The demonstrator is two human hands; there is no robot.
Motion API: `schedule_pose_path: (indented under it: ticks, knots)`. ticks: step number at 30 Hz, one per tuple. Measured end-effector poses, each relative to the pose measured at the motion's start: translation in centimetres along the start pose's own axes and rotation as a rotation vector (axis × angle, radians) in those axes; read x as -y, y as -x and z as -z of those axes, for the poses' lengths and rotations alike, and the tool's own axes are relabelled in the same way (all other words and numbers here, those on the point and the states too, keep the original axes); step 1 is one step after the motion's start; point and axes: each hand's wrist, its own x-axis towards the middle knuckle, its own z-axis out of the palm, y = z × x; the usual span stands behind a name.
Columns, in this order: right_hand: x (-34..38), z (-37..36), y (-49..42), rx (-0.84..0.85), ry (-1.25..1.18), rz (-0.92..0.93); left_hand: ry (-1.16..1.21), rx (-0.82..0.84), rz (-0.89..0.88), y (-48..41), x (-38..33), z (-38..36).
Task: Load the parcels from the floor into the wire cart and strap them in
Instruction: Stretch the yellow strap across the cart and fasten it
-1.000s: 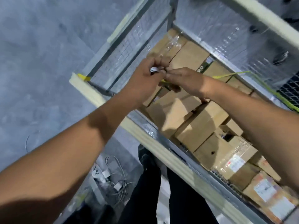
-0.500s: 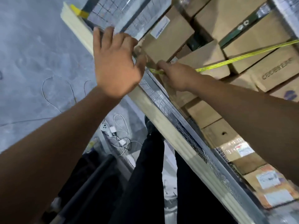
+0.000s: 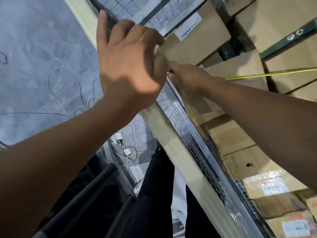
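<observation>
Right hand (image 3: 188, 79) grip pinched on the end of yellow strap (image 3: 274, 73) at the wire cart (image 3: 188, 140) top edge; strap runs straight right over parcels (image 3: 197, 42) stacked inside the cart. Left hand (image 3: 127, 66) over cream rail (image 3: 171, 152), fingers half bent, thumb beside the right fingertips; cannot tell if its grip holds anything

A warehouse: brown cardboard parcels (image 3: 193, 40) stacked in a metal wire-mesh cart (image 3: 197, 145) beside the hands, over bare grey concrete floor (image 3: 42, 66).
</observation>
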Motion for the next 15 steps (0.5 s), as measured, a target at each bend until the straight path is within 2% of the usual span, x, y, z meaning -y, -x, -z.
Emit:
schedule_pose_path:
  ticks: [4, 8, 11, 15]
  knots:
    - [0.2, -1.5, -1.3, -0.011, 0.239, 0.039, 0.042, -0.069, -0.016, 0.2, 0.4, -0.6]
    - [0.9, -1.7, -2.4, -0.104, 0.340, 0.109, 0.063, -0.094, -0.023, 0.2, 0.4, -0.8]
    - [0.5, -1.0, -3.1, -0.071, 0.342, 0.066, 0.083, -0.099, -0.011, 0.4, 0.4, -0.7]
    - [0.1, -0.5, -3.7, -0.034, 0.205, 0.066, 0.099, -0.089, -0.009, 0.3, 0.4, -0.8]
